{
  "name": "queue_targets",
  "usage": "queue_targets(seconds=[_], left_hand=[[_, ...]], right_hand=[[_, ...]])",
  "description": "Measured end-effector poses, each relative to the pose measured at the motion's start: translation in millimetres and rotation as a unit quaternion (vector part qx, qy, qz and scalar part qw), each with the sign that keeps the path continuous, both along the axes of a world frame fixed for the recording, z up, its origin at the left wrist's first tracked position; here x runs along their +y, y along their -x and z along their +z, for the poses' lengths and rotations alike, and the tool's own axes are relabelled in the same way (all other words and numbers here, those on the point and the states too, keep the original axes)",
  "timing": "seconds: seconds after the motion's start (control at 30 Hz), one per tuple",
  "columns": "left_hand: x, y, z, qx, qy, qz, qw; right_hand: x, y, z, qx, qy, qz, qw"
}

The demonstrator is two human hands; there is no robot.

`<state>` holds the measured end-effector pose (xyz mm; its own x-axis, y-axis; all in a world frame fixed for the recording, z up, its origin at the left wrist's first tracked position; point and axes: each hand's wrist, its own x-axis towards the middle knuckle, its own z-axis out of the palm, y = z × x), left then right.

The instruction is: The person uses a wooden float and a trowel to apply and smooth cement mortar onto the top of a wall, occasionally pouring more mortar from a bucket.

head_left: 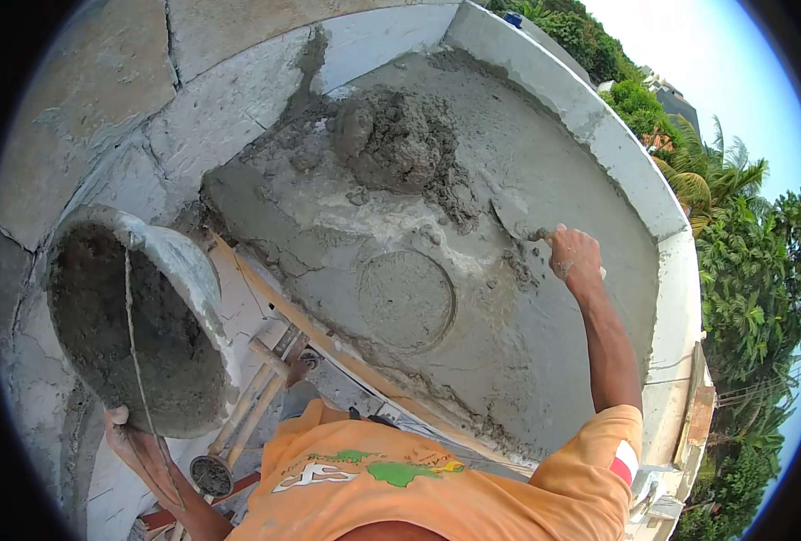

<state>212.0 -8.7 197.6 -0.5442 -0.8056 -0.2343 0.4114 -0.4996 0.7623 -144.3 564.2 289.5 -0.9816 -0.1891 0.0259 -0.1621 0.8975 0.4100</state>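
My right hand (575, 255) is closed on the handle of a trowel (511, 226), whose blade rests at the wet grey mortar (545, 334) spread inside a raised white-walled basin. A lumpy heap of mortar (399, 140) lies toward the back, with a round imprint (403, 300) in the smoother part nearer me. My left hand (125, 424) grips the lower rim of a mortar-coated bucket (139, 325), tilted on its side at the left with a cord hanging across its mouth.
A cracked stone wall (94, 108) rises on the left. A white parapet (676, 288) borders the right, with trees beyond. A wooden board (315, 326) edges the near side, above pale poles (243, 419) and a small mortar-filled container (211, 474).
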Motion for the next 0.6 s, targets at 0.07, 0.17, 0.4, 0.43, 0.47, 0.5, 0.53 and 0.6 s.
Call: queue_targets(seconds=[0.07, 0.17, 0.4, 0.43, 0.47, 0.5, 0.53, 0.6], left_hand=[[-1, 10, 4, 0.000, 0.003, -0.009, 1.000], [-7, 19, 6, -0.013, 0.019, -0.007, 1.000], [2, 30, 17, 0.011, 0.041, -0.031, 0.999], [5, 31, 18, 0.011, 0.045, -0.029, 0.999], [7, 32, 19, 0.008, 0.049, -0.029, 0.998], [7, 32, 19, 0.007, 0.047, -0.025, 0.999], [6, 32, 19, 0.008, 0.036, -0.028, 0.999], [6, 33, 19, 0.009, 0.022, -0.027, 0.999]], right_hand=[[-10, -2, 10, 0.045, 0.052, -0.041, 0.997], [-34, 4, -5, -0.024, 0.065, -0.006, 0.998], [-59, -17, -41, 0.011, 0.044, 0.055, 0.997], [-60, -25, -40, 0.024, 0.004, 0.068, 0.997], [-60, -29, -37, 0.036, -0.036, 0.079, 0.996], [-58, -28, -29, 0.035, -0.037, 0.082, 0.995], [-52, -25, -18, 0.034, -0.039, 0.059, 0.997], [-49, -19, 7, 0.034, -0.044, 0.040, 0.998]])
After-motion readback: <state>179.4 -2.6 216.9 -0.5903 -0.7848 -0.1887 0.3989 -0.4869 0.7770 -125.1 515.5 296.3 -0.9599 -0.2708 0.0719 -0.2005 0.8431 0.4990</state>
